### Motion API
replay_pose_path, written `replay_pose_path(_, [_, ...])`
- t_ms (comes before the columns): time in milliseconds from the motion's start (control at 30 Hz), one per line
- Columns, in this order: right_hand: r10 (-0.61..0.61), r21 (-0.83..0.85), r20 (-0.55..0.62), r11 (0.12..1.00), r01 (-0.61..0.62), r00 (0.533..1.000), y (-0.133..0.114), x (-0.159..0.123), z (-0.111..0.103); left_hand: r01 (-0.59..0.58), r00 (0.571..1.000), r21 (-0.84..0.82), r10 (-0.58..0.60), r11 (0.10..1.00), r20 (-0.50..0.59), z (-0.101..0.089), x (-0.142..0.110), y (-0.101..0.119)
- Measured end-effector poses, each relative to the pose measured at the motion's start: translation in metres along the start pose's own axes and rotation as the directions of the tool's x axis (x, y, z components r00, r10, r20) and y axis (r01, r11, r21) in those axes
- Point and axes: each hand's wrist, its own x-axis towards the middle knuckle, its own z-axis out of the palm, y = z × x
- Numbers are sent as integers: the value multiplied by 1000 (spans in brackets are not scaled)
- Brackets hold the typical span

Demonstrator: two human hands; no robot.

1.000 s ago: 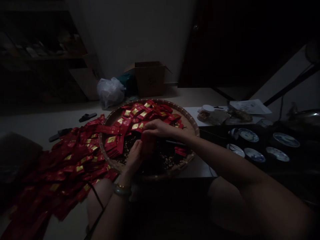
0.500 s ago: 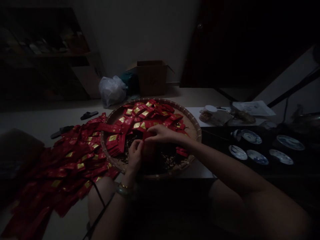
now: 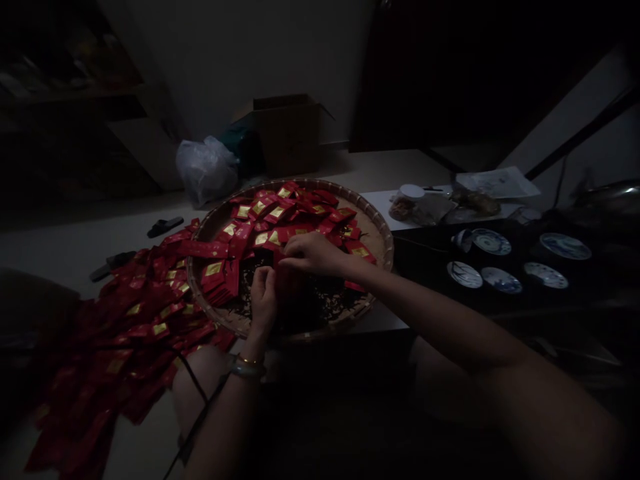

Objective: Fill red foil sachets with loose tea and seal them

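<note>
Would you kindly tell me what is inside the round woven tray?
Red packets, some gold-labelled, and loose dark bits lie in the tray; the left hand and right hand hide what lies beneath.

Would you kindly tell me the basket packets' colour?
The packets are red and gold, shown in the head view.

**Bare arms (image 3: 430, 317), two bangles (image 3: 249, 366)**

The person's left hand (image 3: 263, 300) and right hand (image 3: 317, 255) are bare, with slim fingers. Just outside the near rim of the round tray (image 3: 306, 339), the left wrist wears a thin gold-coloured bangle (image 3: 253, 361) and, beside it towards the elbow, a thicker, smooth, greyish-green one. The left knee (image 3: 203, 363) is uncovered; a thin black cord (image 3: 201, 392) passes across it. Around the lap it is too dark to make out any clothing.
</note>
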Motion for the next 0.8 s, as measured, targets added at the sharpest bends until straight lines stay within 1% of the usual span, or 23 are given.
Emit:
replay_pose_path(33, [3,-36,-10,999,-3,1000,0,-1,1,-1,1000,6,1,1000,-7,1,-1,-1])
replay_pose_path(67, [18,-72,9,997,-18,1000,-1,-1,1,-5,1000,14,5,1000,-13,1,-1,-2])
replay_pose_path(133, [57,-142,78,989,-45,995,-3,0,2,-5,1000,31,6,1000,-30,2,-3,-2])
replay_pose_path(200, [63,-194,124,980,-39,990,-4,1,3,20,999,19,-19,1000,-40,3,-4,-1])
replay_pose_path(233, [59,-212,136,977,-29,989,-4,2,3,37,999,-5,-37,999,-26,3,-4,-1])
replay_pose_path(267, [55,-228,143,973,-22,988,-5,3,4,55,998,-31,-55,998,12,3,-3,0])
replay_pose_path(333, [53,-237,146,971,-18,988,-5,3,7,92,986,-50,-84,994,142,2,-2,3])
replay_pose_path(400, [40,-191,172,982,-6,984,-4,2,8,127,953,-13,-118,992,280,2,0,7])
replay_pose_path(467, [-7,-101,245,994,33,969,-4,1,6,168,915,39,-170,985,365,1,0,11])
replay_pose_path(533, [-49,-29,328,998,62,943,-4,0,2,213,888,55,-216,976,406,0,0,14])
replay_pose_path(600, [-40,-29,375,998,55,926,-5,1,-3,247,873,62,-250,967,419,-1,0,18])
replay_pose_path(700, [13,-75,377,997,17,926,-5,5,-9,258,872,75,-265,963,412,-2,-1,22])
replay_pose_path(800, [29,-53,354,999,-11,935,-4,8,-9,238,876,74,-247,968,414,-1,0,23])
